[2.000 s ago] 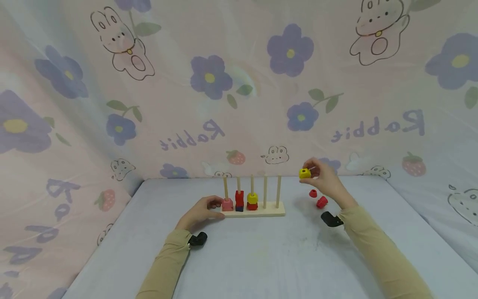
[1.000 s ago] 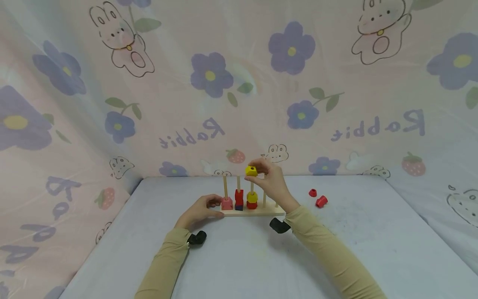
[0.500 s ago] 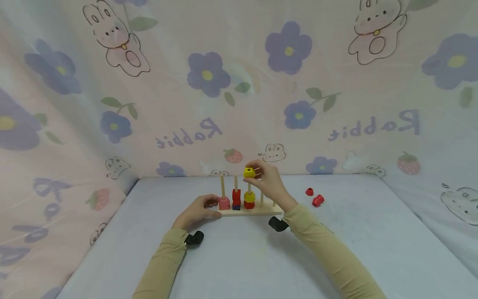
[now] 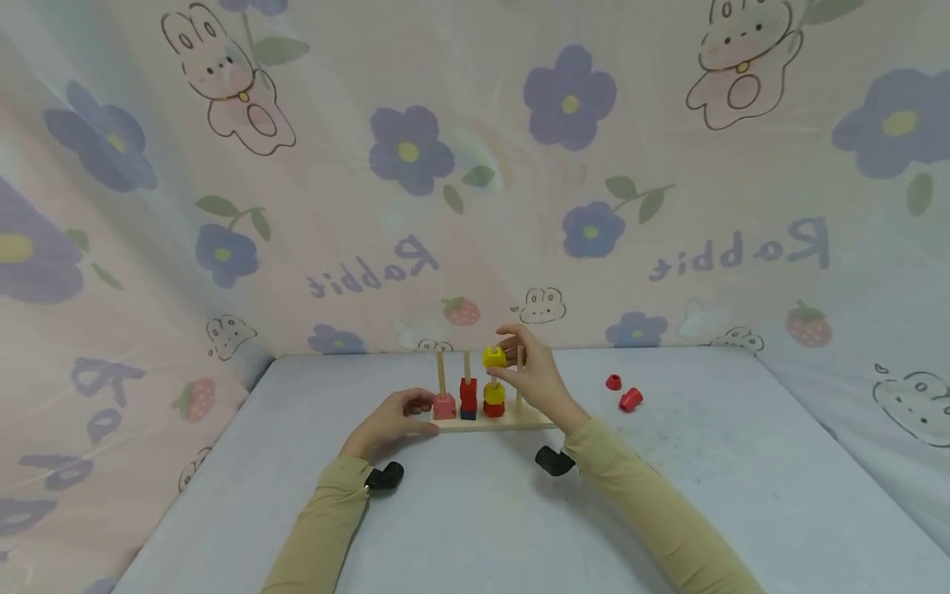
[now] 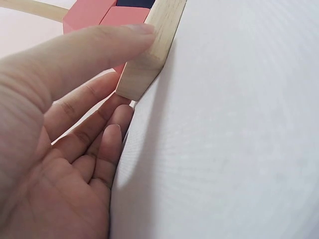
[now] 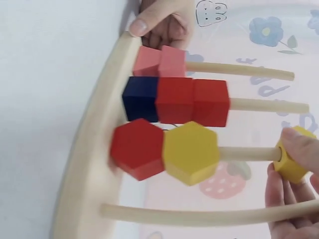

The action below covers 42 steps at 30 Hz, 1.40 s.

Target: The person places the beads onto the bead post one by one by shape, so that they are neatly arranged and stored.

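A wooden peg stand [image 4: 512,421] with upright dowels sits on the table. My left hand [image 4: 389,422] grips the left end of its base, thumb on the front edge and fingers at the end and back. At the top of the third dowel, my right hand [image 4: 540,381] pinches a yellow bead [image 6: 291,164], its hole around the dowel's tip. Lower on that dowel are a yellow hexagonal bead [image 6: 190,152] and a red hexagonal bead [image 6: 138,149]. Red cubes [image 6: 192,101] over a navy cube [image 6: 140,99] fill the second dowel; pink blocks [image 6: 159,62] sit on the first.
Two loose red beads [image 4: 631,400] lie on the white table [image 4: 712,478] right of the stand. The fourth dowel [image 6: 199,216] stands beside my right fingers. A printed curtain [image 4: 490,206] hangs behind the table.
My right hand has carried the yellow bead left from above the loose red beads to the third dowel, then lowered it slightly onto the tip. My left hand keeps its hold on the stand.
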Each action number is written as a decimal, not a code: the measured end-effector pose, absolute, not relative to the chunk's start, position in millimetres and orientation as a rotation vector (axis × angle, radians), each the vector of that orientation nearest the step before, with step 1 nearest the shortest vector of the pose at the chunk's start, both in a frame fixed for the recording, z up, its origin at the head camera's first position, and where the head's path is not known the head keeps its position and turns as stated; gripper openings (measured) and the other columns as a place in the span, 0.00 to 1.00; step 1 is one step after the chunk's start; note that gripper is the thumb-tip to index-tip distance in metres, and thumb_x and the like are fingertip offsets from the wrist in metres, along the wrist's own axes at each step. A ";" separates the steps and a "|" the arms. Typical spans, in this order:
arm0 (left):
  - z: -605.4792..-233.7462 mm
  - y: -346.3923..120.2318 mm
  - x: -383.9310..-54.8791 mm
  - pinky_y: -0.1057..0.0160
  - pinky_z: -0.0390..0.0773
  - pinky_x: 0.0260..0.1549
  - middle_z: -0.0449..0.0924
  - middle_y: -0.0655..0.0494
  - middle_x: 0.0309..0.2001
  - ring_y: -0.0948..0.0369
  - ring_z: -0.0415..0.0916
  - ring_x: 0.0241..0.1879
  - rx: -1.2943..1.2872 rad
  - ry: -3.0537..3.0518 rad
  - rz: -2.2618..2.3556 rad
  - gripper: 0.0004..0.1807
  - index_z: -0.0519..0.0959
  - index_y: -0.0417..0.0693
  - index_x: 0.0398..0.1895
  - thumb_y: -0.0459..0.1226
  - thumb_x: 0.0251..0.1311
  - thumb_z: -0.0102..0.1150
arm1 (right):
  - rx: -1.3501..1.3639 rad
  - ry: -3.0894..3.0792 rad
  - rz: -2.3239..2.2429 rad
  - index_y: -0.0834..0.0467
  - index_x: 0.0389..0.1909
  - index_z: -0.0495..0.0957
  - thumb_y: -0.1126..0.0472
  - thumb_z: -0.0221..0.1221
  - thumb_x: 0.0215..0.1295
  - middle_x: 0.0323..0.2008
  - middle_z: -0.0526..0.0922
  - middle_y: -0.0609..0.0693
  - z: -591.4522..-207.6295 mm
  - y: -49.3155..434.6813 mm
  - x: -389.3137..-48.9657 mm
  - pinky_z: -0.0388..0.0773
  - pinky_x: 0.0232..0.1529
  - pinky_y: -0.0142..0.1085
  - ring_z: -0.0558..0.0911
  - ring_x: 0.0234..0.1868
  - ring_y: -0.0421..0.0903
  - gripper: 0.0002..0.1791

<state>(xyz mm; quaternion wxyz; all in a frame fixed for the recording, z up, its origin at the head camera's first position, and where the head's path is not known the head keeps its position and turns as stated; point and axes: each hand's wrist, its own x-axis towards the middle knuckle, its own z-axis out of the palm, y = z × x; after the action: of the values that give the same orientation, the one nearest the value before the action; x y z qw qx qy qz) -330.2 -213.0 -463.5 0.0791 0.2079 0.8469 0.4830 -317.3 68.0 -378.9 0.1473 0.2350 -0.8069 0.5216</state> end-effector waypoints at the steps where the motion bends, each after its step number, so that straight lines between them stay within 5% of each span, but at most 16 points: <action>1: -463.4 -213.2 -330.1 0.53 0.70 0.53 0.77 0.52 0.50 0.55 0.72 0.49 0.616 2.534 1.444 0.30 0.76 0.41 0.55 0.37 0.46 0.74 | 0.673 -2.320 1.516 0.56 0.57 0.69 0.68 0.70 0.51 0.41 0.80 0.52 -380.9 68.6 -317.2 0.80 0.43 0.38 0.81 0.38 0.48 0.31; 22: -463.2 -212.2 -328.4 0.53 0.69 0.55 0.77 0.54 0.51 0.56 0.71 0.50 0.567 2.526 1.444 0.30 0.76 0.44 0.55 0.38 0.46 0.75 | 0.703 -2.402 1.617 0.64 0.55 0.70 0.74 0.63 0.58 0.45 0.79 0.58 -407.7 76.9 -312.5 0.77 0.50 0.41 0.80 0.46 0.53 0.24; 32: -463.6 -209.8 -329.0 0.45 0.67 0.56 0.76 0.46 0.52 0.48 0.72 0.52 0.613 2.550 1.449 0.29 0.74 0.35 0.55 0.32 0.48 0.72 | 0.803 -2.507 1.506 0.66 0.64 0.64 0.74 0.63 0.57 0.56 0.75 0.64 -400.9 106.8 -292.3 0.72 0.56 0.47 0.76 0.56 0.59 0.33; 42: -466.0 -211.5 -330.7 0.51 0.69 0.56 0.76 0.52 0.52 0.55 0.72 0.51 0.577 2.552 1.423 0.31 0.75 0.42 0.56 0.39 0.47 0.74 | 0.865 -2.551 1.286 0.65 0.54 0.74 0.74 0.63 0.58 0.47 0.81 0.60 -396.3 176.8 -279.3 0.77 0.48 0.48 0.80 0.47 0.58 0.22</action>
<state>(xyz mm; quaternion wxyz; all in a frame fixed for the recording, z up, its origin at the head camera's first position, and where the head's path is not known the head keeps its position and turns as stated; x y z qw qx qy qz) -330.7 -211.5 -466.0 0.0815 0.1931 0.8540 0.4762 -279.3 176.8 -396.3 0.0781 0.2888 -0.8521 0.4295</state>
